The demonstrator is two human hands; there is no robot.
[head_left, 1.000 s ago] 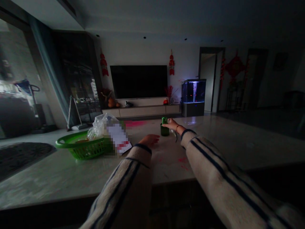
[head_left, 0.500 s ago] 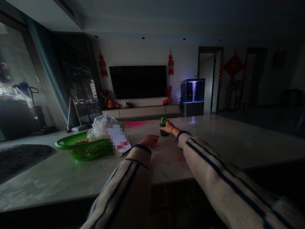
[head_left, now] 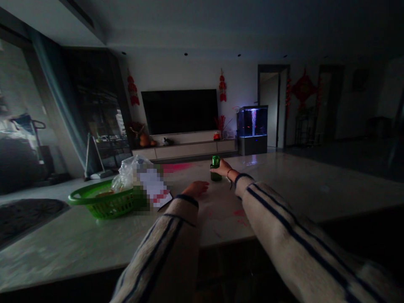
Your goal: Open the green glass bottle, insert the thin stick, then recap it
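A small dark green bottle (head_left: pixel 216 176) with a shiny green cap stands upright on the stone-topped table (head_left: pixel 284 189). My right hand (head_left: pixel 225 168) reaches in from the right, its fingers closed around the bottle's side. To the left and nearer to me, my left hand (head_left: pixel 198 188) hovers low over or rests on the tabletop, fingers stretched towards the bottle but apart from it. Nothing shows in that hand. Both sleeves are cream with dark stripes.
Left on the table is a green plastic basket (head_left: pixel 109 205) with a clear plastic bag (head_left: pixel 126 170) in it. A partly blurred white and red packet or card (head_left: pixel 160 195) leans beside it. Beyond the table are a television (head_left: pixel 179 111) and a lit fish tank (head_left: pixel 252 122).
The camera view has shifted slightly, so the room and the basket sit a little further left and lower. Both hands keep nearly the same pose, the right one still on the bottle.
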